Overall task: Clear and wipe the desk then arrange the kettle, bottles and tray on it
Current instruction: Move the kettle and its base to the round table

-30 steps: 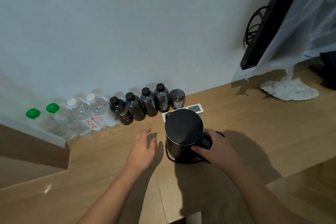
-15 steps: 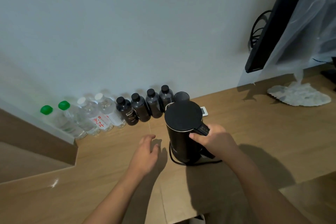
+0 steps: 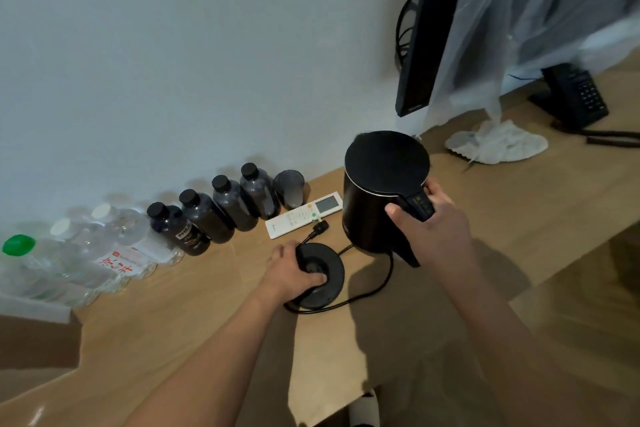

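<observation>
My right hand [image 3: 427,224] grips the handle of the black kettle [image 3: 375,191] and holds it lifted off its base, above the wooden desk [image 3: 194,308]. My left hand [image 3: 292,274] holds the round black kettle base [image 3: 327,272], which lies flat on the desk with its cord [image 3: 367,295] looped round it and the plug [image 3: 318,227] beside it. Several dark bottles [image 3: 221,210] stand in a row along the wall. Clear water bottles [image 3: 104,246] continue the row to the left, one with a green cap [image 3: 19,244].
A white remote [image 3: 304,215] lies in front of a dark cup [image 3: 290,187]. A crumpled white cloth [image 3: 497,146] lies at the back right under a plastic-covered screen [image 3: 422,28]. A black desk phone [image 3: 575,99] stands at the far right.
The kettle has been lifted off its base and moved right. My left hand has come down onto the uncovered base. The camera has turned right.
</observation>
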`<action>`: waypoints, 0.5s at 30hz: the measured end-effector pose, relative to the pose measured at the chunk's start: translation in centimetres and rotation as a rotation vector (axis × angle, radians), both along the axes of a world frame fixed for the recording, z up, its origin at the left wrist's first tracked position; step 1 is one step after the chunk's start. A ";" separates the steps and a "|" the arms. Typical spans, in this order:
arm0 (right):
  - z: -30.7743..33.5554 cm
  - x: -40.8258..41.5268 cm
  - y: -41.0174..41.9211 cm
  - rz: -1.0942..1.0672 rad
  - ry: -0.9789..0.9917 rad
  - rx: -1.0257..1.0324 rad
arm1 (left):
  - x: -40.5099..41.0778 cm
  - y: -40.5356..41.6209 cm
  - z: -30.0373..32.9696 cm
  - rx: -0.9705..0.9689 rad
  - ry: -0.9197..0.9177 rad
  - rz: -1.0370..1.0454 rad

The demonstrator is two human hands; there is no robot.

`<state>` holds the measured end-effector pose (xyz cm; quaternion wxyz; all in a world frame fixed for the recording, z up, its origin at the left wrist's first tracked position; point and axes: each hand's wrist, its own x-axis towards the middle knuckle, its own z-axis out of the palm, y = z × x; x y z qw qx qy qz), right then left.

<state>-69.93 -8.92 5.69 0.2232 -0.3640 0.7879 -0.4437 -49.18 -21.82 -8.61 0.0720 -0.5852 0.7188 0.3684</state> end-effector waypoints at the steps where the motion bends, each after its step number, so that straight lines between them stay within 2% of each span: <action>1: -0.2 -0.1 0.4 -0.001 -0.019 -0.016 | -0.5 -0.1 -0.6 -0.003 -0.033 -0.028; 5: -1.0 -0.4 0.9 -0.042 -0.071 -0.017 | -1.6 -0.6 -2.6 0.013 -0.108 -0.043; 15: -2.7 -0.3 0.3 -0.048 -0.022 0.011 | -1.5 -1.5 -2.9 -0.075 -0.169 -0.079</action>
